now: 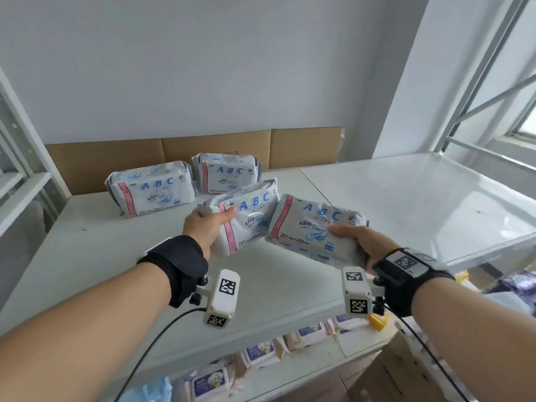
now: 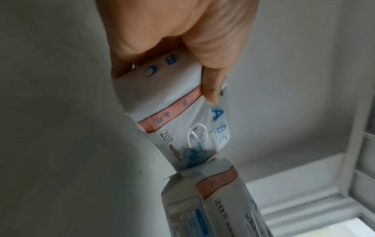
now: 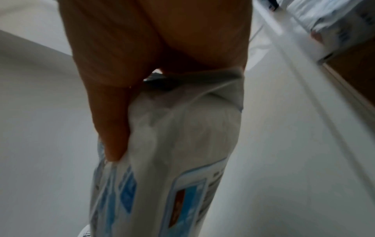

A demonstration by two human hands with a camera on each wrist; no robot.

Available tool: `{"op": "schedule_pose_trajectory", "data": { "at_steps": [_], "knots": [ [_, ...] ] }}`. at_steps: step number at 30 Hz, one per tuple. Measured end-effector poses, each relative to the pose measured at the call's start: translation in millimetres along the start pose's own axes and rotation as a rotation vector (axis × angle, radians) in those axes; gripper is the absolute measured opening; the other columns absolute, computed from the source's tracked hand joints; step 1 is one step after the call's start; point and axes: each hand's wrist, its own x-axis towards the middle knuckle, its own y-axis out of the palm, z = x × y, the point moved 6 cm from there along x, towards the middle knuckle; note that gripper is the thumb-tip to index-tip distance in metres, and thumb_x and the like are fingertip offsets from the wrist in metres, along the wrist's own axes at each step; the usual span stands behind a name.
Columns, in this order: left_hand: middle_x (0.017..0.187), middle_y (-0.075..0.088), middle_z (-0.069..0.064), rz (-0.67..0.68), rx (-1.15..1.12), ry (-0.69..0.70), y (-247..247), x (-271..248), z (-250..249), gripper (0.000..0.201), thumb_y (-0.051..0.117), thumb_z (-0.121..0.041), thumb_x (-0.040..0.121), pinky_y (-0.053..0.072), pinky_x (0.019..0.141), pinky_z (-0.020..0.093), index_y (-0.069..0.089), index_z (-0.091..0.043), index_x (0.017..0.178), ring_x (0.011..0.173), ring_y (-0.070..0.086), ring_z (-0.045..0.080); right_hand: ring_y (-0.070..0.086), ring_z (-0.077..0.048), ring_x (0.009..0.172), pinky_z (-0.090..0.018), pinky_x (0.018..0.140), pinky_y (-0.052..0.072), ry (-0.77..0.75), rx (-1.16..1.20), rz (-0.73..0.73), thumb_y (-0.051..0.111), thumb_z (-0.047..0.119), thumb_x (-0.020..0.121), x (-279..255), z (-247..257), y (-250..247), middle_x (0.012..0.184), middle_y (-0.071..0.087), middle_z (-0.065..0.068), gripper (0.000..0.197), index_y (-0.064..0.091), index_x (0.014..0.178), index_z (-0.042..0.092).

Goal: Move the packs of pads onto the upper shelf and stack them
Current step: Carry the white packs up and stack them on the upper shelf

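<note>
I had a pack in each hand, both raised just above the upper shelf [image 1: 87, 256]. My left hand [image 1: 203, 227] clasped the left pack [image 1: 246, 219] by its short end, thumb over the printed face and fingers wrapped beneath, so the rest of it stuck out free toward the middle. My right hand [image 1: 362, 242] gripped the right pack [image 1: 313, 227] from the near right end, thumb on top, fingers curled under. Holding them by the outer ends left the inner ends clear to meet; in the left wrist view they seemed to touch corner to corner, though the blur made me unsure.

Two more packs were already on the shelf: a back-left pack [image 1: 153, 190] and a back-right pack [image 1: 227, 172], standing side by side against the cardboard sheet [image 1: 304, 146] that lined the wall. Neither was stacked yet. I judged they had been parked at the back to keep the front of the shelf open for the ones I carried.

Below the shelf edge, other wrapped goods [image 1: 307, 333] lay on the lower shelf [image 1: 362, 343].

I reckoned the task was about halfway: four packs up, none piled. The soft wrappers would squash and slide, so each would need laying flat.
</note>
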Motion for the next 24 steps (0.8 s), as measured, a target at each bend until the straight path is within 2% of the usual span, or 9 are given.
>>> {"op": "schedule_pose_trajectory", "data": {
  "at_steps": [2,5,7,10,15,17,20,22,24],
  "knots": [
    [0.108,0.067,0.011,0.05,-0.003,0.018,28.0,-24.9,-3.5,0.054,0.08,-0.029,0.072,0.05,0.08,0.035,0.057,-0.012,0.117,0.094,0.064,0.028,0.073,-0.029,0.084,-0.037,0.066,0.06,-0.028,0.001,-0.021,0.077,0.011,0.061,-20.2,1.3,-35.1,0.098,0.074,-0.015,0.054,0.06,0.112,0.006],
    [0.106,0.069,0.013,0.122,-0.006,0.026,79.3,-74.5,-4.1,0.051,0.08,-0.029,0.072,0.051,0.09,0.044,0.059,-0.012,0.115,0.097,0.066,0.031,0.072,-0.03,0.081,-0.038,0.064,0.06,-0.056,0.013,-0.057,0.074,0.007,0.058,-57.0,-0.2,-101.9,0.1,0.073,-0.017,0.052,0.062,0.109,0.004],
    [0.108,0.069,0.014,0.181,0.0,0.015,117.1,-109.6,1.0,0.053,0.079,-0.029,0.072,0.049,0.095,0.05,0.058,-0.012,0.117,0.1,0.065,0.033,0.07,-0.03,0.08,-0.036,0.057,0.06,-0.068,0.001,-0.089,0.071,0.004,0.067,-83.7,-4.1,-154.5,0.101,0.071,-0.017,0.04,0.063,0.107,0.004],
    [0.109,0.068,0.015,0.288,-0.011,-0.022,177.9,-159.7,14.8,0.054,0.077,-0.029,0.075,0.049,0.093,0.049,0.057,-0.01,0.121,0.101,0.064,0.033,0.068,-0.03,0.081,-0.037,0.061,0.06,-0.09,0.01,-0.146,0.064,0.003,0.078,-126.1,-12.2,-237.4,0.096,0.071,-0.016,0.024,0.065,0.102,0.005],
    [0.114,0.067,0.016,0.438,-0.074,-0.185,274.6,-226.5,47.9,0.047,0.07,-0.033,0.081,0.048,0.094,0.05,0.059,-0.008,0.12,0.107,0.062,0.034,0.073,-0.027,0.069,-0.036,0.052,0.059,-0.189,0.101,-0.199,0.066,0.004,0.062,-184.2,-21.4,-345.9,0.085,0.075,-0.012,0.032,0.066,0.093,0.007],
    [0.111,0.067,0.016,0.475,-0.082,-0.241,307.7,-244.3,59.8,0.041,0.067,-0.034,0.084,0.05,0.088,0.049,0.06,-0.008,0.116,0.104,0.063,0.033,0.073,-0.029,0.072,-0.037,0.054,0.059,-0.21,0.132,-0.207,0.066,0.004,0.062,-197.2,-25.0,-379.4,0.087,0.075,-0.013,0.032,0.066,0.094,0.008],
    [0.092,0.067,0.013,0.529,-0.07,-0.308,348.7,-260.7,77.0,0.027,0.064,-0.034,0.087,0.049,0.077,0.044,0.062,-0.01,0.098,0.083,0.063,0.027,0.072,-0.033,0.08,-0.043,0.064,0.06,-0.219,0.154,-0.217,0.067,0.006,0.062,-204.5,-32.5,-420.6,0.095,0.074,-0.015,0.035,0.067,0.098,0.008],
    [0.091,0.067,0.013,0.556,-0.064,-0.346,371.4,-264.3,86.8,0.023,0.063,-0.032,0.088,0.048,0.081,0.044,0.063,-0.009,0.092,0.082,0.063,0.027,0.072,-0.035,0.085,-0.043,0.068,0.058,-0.208,0.164,-0.227,0.068,0.008,0.061,-201.3,-38.8,-442.7,0.099,0.074,-0.016,0.042,0.065,0.103,0.009],
    [0.1,0.067,0.015,0.575,-0.067,-0.369,393.3,-262.8,94.7,0.025,0.063,-0.029,0.088,0.047,0.09,0.046,0.063,-0.007,0.1,0.093,0.062,0.029,0.071,-0.035,0.085,-0.042,0.067,0.057,-0.194,0.166,-0.228,0.068,0.008,0.061,-192.1,-43.2,-460.7,0.101,0.073,-0.017,0.043,0.065,0.104,0.008]
  ]
}}
